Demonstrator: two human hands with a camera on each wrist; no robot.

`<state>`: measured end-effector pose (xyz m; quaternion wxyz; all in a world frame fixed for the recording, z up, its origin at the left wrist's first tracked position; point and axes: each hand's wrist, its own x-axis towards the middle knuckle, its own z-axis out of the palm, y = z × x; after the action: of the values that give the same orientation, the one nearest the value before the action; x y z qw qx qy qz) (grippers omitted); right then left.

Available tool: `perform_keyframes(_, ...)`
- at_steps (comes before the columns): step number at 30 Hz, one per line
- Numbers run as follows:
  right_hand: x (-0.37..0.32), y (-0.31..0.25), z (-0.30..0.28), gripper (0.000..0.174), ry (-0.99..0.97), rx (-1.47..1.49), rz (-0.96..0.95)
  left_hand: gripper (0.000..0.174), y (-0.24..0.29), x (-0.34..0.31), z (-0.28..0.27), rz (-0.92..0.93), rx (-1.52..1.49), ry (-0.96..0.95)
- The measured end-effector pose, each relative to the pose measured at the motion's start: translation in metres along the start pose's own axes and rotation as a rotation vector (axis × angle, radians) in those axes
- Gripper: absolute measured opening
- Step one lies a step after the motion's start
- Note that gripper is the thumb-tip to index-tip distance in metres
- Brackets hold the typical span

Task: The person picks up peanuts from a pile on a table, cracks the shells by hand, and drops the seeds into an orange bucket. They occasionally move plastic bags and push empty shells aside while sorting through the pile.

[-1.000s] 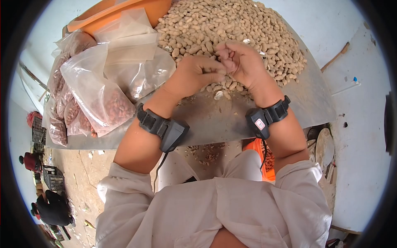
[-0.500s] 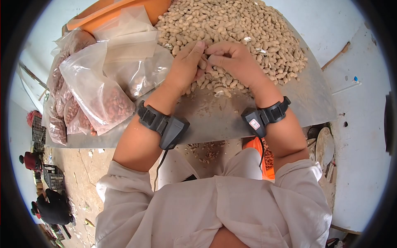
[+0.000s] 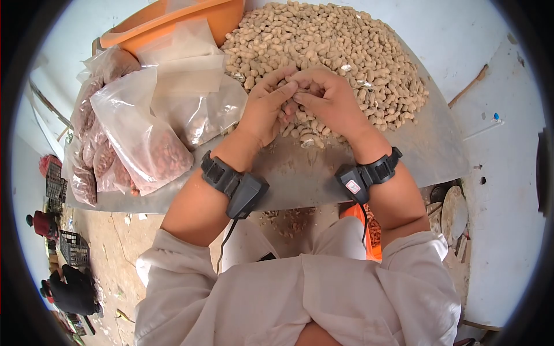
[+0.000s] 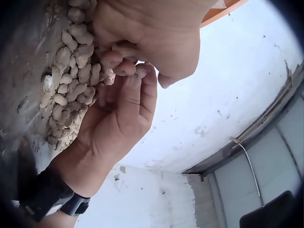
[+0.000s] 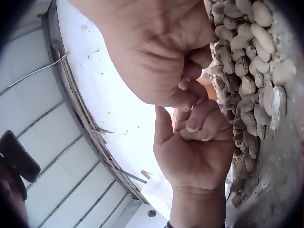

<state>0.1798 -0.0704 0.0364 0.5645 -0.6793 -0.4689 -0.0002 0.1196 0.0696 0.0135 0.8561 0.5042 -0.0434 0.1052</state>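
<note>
Over the near edge of a pile of unshelled peanuts, both hands meet at the fingertips. My left hand has its fingers curled around a peanut, mostly hidden by the fingers. In the right wrist view the left hand is turned palm up, fingers bent in. My right hand reaches in from the other side, thumb and forefinger pinching at the same peanut. The left wrist view shows a small brownish bit of peanut at the right hand's fingertips.
Clear plastic bags of reddish shelled peanuts lie left on the metal table. Behind them is an orange basin. Below the table, an orange container holds reddish kernels. Two people and black crates appear far left.
The hands parted slightly from their first meeting, and the left turned thumb-up with a peanut showing. Now they are closed together again, the peanut mostly covered. The view has tilted slightly.
</note>
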Motion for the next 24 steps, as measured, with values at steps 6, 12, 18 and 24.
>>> perform_keyframes(6, 0.0, 0.007, 0.001, 0.017, 0.109, 0.144, 0.044, 0.02, -0.001, 0.0, -0.002, 0.018, 0.085, -0.007)
perform_keyframes(12, 0.002, 0.009, 0.002, 0.018, 0.106, 0.203, 0.057, 0.019, -0.002, 0.0, -0.002, 0.077, 0.11, 0.058)
perform_keyframes(18, 0.002, 0.006, -0.005, 0.026, -0.085, 0.395, 0.174, 0.019, 0.001, 0.001, -0.004, 0.128, 0.233, 0.01)
perform_keyframes(24, 0.001, 0.005, 0.0, 0.029, -0.115, 0.369, 0.245, 0.015, -0.006, 0.002, -0.006, 0.3, 0.517, -0.015)
